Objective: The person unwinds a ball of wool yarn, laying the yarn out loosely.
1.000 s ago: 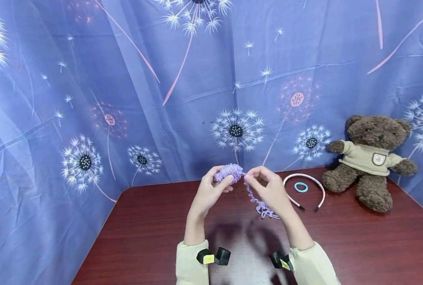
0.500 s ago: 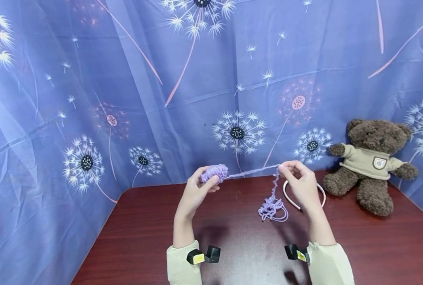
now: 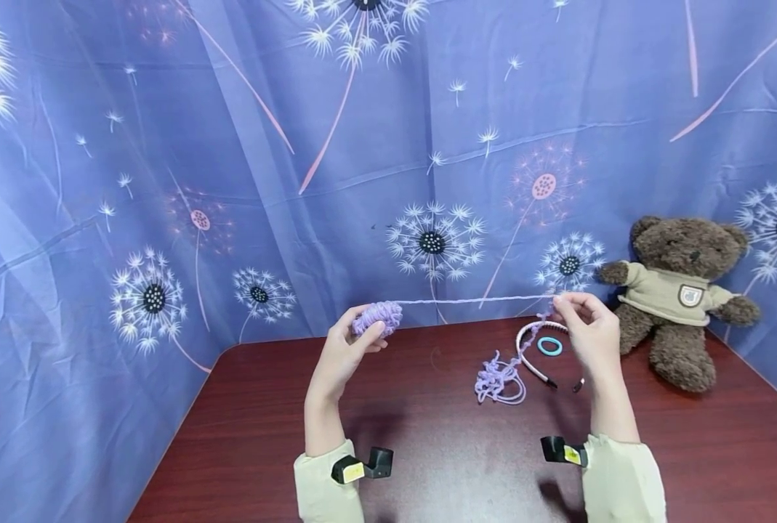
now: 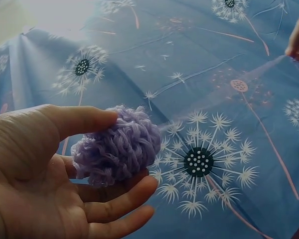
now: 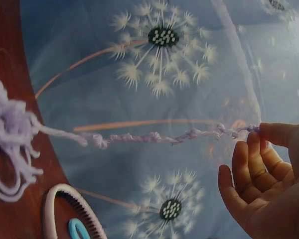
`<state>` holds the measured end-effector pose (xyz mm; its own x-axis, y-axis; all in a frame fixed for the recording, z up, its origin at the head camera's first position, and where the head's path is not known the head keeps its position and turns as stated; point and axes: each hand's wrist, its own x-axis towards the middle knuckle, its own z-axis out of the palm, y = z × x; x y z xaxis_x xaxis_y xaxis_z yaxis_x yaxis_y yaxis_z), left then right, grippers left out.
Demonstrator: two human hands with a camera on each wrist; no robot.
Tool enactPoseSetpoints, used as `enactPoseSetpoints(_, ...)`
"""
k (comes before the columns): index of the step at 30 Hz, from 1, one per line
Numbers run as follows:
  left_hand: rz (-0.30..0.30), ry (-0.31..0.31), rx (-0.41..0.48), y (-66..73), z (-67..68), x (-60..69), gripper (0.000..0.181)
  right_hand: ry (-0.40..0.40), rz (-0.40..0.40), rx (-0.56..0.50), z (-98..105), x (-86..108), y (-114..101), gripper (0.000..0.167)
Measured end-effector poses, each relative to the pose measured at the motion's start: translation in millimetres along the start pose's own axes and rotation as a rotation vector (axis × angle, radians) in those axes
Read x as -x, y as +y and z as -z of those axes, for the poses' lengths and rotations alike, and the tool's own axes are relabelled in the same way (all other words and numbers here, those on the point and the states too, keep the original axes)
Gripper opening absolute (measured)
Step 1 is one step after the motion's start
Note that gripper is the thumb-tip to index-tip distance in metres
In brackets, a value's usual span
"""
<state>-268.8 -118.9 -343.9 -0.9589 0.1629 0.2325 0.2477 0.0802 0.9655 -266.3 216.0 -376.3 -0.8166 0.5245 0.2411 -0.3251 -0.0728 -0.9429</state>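
Note:
My left hand (image 3: 339, 356) holds a small plump ball of purple yarn (image 3: 380, 318), thumb on top and fingers underneath; the left wrist view shows its thick looped strands. From the ball (image 4: 122, 144) a taut strand (image 3: 473, 301) runs right, above the table, to my right hand (image 3: 591, 334). There the thumb and fingertips pinch the yarn. A knotted, kinked length of yarn (image 5: 154, 137) slants from that pinch down to a loose purple tangle (image 3: 498, 379) at the table's middle right.
A pale headband (image 3: 535, 370) with dark tips lies beside the tangle, partly behind my right hand. Near it is a light blue hair tie (image 3: 549, 354). A brown teddy bear (image 3: 669, 283) in a beige top sits at the back right of the reddish table (image 3: 244, 428), before a blue dandelion curtain (image 3: 336, 240).
My hands have moved apart, the left one leftward with the yarn ball and the right one rightward. The strand between them has grown from very short to long and taut.

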Motion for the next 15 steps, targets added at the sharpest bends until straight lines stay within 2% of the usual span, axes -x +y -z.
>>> enactPoseSetpoints(4, 0.002, 0.014, 0.004, -1.8, 4.3, 0.4, 0.040, 0.019, -0.034, 0.002, 6, -4.3, 9, 0.020)
enactPoseSetpoints(9, 0.013, 0.044, -0.002, -5.9, 8.5, -1.1, 0.040, 0.018, -0.065, 0.066, 12, -10.8, 27, 0.019)
enactPoseSetpoints(11, 0.013, 0.052, -0.007, -6.8, 9.1, -2.2, 0.039, -0.006, -0.074, 0.173, 16, -13.1, 34, 0.014)
enactPoseSetpoints(13, 0.014, 0.057, -0.005, -7.7, 8.8, -3.4, 0.037, -0.079, -0.082, 0.316, 20, -14.3, 38, 0.008)
enactPoseSetpoints(15, 0.017, 0.057, 0.001, -8.5, 7.5, -4.8, 0.034, -0.185, -0.078, 0.479, 22, -14.8, 41, 0.019)
